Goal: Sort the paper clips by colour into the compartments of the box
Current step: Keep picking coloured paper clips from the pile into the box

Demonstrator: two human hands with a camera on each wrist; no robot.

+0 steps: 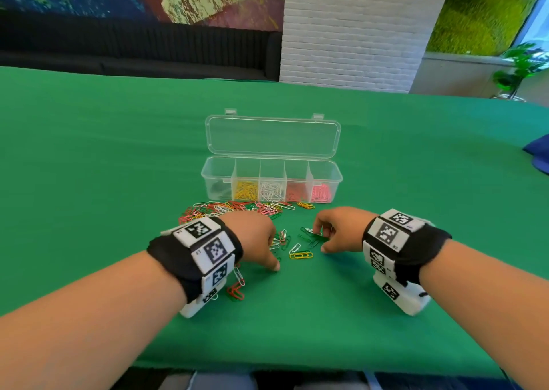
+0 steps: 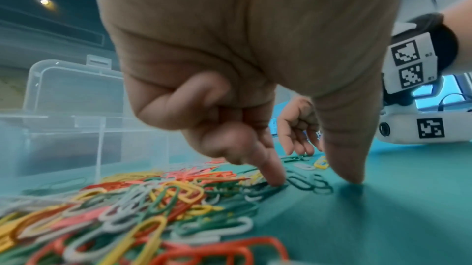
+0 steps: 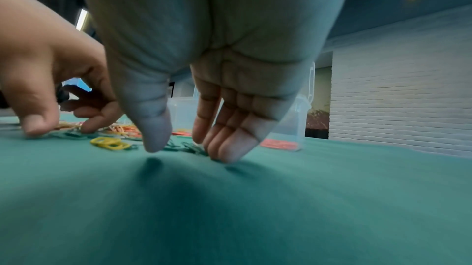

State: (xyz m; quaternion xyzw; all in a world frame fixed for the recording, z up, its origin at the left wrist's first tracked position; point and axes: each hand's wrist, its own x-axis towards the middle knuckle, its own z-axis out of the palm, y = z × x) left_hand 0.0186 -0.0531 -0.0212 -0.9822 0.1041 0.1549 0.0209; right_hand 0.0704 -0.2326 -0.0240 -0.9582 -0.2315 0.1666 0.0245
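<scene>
Fingertips of your right hand point down, straight, touching green clips on the cloth. Your left hand arches, index and thumb tips down among loose clips, gripping nothing. Both wrists sit low. Box lies just beyond, lid open, 5 compartments.

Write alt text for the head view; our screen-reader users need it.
Two bare hands, left hand and right hand, reach fingertips-down into loose coloured paper clips on a green cloth-covered table. Behind them sits an open clear plastic five-compartment box, partly filled with sorted clips.
</scene>
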